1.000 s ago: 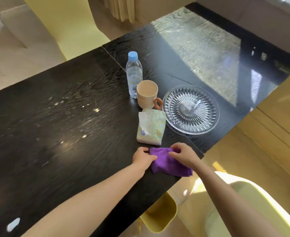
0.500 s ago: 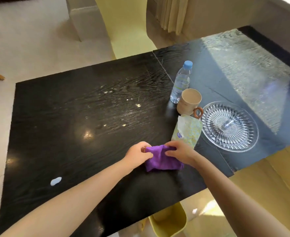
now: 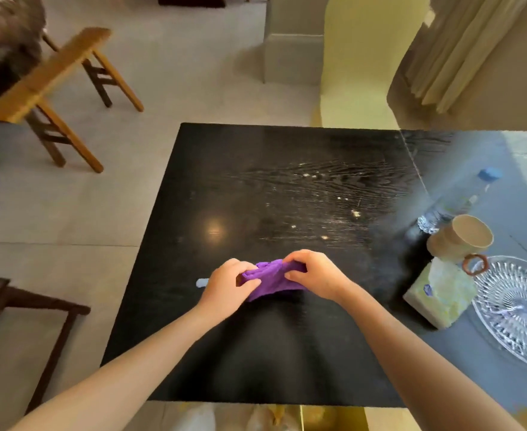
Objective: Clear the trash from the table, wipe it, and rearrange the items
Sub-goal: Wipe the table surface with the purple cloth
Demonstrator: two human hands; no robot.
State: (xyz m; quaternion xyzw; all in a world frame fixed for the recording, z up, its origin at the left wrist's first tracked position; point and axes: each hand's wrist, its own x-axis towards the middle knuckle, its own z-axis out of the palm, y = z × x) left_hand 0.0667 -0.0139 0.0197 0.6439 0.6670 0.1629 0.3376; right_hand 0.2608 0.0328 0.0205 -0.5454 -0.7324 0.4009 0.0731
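Note:
A bunched purple cloth (image 3: 271, 279) lies on the black table (image 3: 256, 188), near its middle front. My left hand (image 3: 224, 284) grips the cloth's left end and my right hand (image 3: 315, 273) grips its right end. A small white scrap (image 3: 200, 282) peeks out just left of my left hand. Pale crumbs (image 3: 324, 213) are scattered over the table behind the cloth. At the right stand a water bottle (image 3: 461, 200), a beige cup (image 3: 461, 239), a tissue pack (image 3: 439, 293) and a glass plate (image 3: 517, 309).
A wooden stool (image 3: 53, 88) stands on the floor at the far left, and a dark stool (image 3: 22, 309) at the near left. A yellow chair back (image 3: 358, 66) rises behind the table. Something yellow (image 3: 330, 418) shows below the table's front edge.
Both hands have slid the purple cloth left across the table, away from the tissue pack, to beside the white scrap. The view has swung left, showing the floor and stools.

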